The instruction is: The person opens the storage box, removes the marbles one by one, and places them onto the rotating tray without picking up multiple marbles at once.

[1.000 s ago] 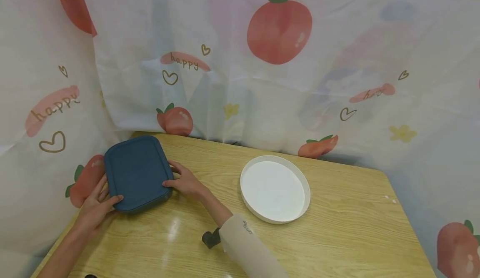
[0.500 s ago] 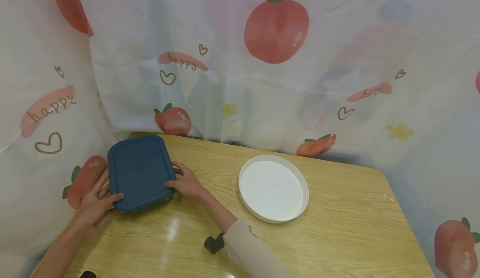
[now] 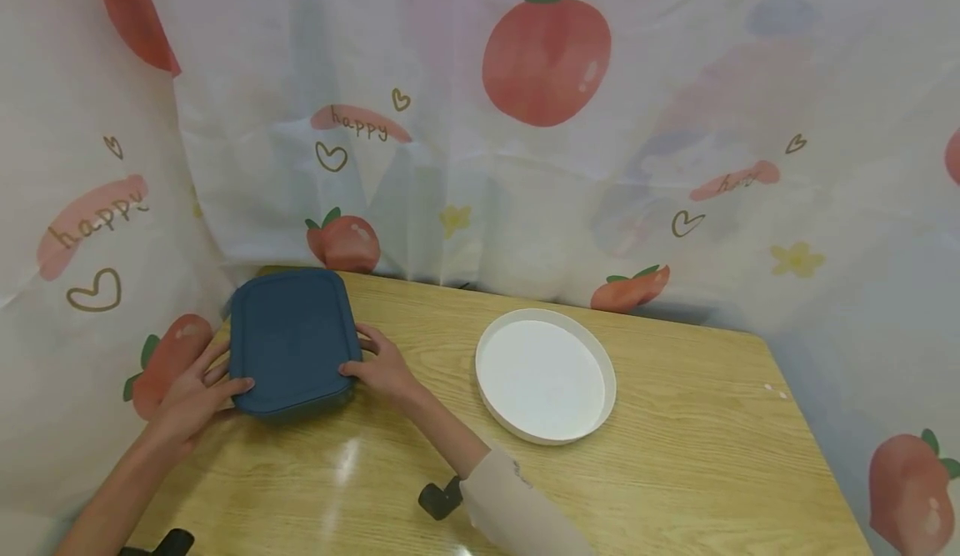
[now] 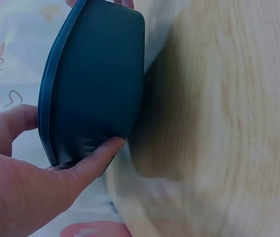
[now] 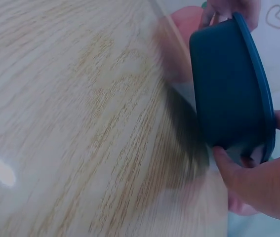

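A dark blue lidded box [image 3: 294, 335] with rounded corners is held between both hands at the table's back left. My left hand [image 3: 189, 399] grips its left side, the thumb over the lid's front corner. On the opposite side my right hand [image 3: 384, 370] grips the box, its thumb at the lid's edge. In the left wrist view, a finger of the left hand [image 4: 28, 190] reaches along the box wall [image 4: 98, 74] to the bottom edge. The right hand [image 5: 265, 185] spans the wall likewise in the right wrist view, where the box's shadow falls on the wood.
A round white tray [image 3: 604, 410] with a low rim lies on the wooden table [image 3: 697, 448], right of the box. A fabric backdrop [image 3: 442, 56] printed with fruit hangs along the back and sides. Black wrist mounts [image 3: 440, 499] sit on the forearms.
Both hands have carried the blue box a little to the right, away from the left backdrop. The grip looks the same. The head view has shifted slightly.
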Demonstrator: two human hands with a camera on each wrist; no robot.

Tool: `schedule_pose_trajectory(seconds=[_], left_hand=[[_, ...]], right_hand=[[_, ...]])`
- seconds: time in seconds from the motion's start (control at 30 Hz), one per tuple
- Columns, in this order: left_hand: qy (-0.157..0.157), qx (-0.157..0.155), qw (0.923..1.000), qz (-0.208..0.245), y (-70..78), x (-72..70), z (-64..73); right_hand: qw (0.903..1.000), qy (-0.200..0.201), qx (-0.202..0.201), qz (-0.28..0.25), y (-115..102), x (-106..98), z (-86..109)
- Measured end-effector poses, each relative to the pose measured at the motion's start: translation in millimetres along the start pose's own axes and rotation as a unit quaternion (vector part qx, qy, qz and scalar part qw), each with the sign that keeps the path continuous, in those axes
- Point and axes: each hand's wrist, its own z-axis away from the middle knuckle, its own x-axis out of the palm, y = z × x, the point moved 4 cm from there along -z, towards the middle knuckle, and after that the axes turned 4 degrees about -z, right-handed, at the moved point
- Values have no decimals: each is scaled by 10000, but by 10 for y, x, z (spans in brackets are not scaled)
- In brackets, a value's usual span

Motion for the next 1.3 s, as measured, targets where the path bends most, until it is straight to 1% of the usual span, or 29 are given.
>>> schedule_pose_trajectory(seconds=[0.2, 0.3, 0.4, 0.53, 0.73, 0.97, 1.1, 1.3], left_hand=[[-84, 66, 9996, -263, 98, 57, -34], [-148, 91, 9994, -315, 142, 88, -59], [-244, 109, 9992, -306, 183, 129, -90], [-352, 88, 9988, -314, 224, 189, -127], [-351, 111, 9984, -438, 284, 280, -176], [-484, 120, 9977, -450, 353, 411, -240], [-506, 74, 9977, -446, 387, 482, -277], [-633, 111, 9971, -411, 407, 567, -311]], right_hand=[[9986, 111, 66, -512, -11, -62, 61], [9976, 244, 101, -635, -30, -98, 99], [9971, 397, 144, -631, -51, -141, 142], [9971, 505, 143, -544, -82, -203, 204], [9962, 587, 106, -641, -116, -302, 289], [9945, 753, 129, -717, -109, -436, 372], [9937, 813, 138, -756, -100, -499, 412], [9924, 944, 132, -777, -86, -568, 482]])
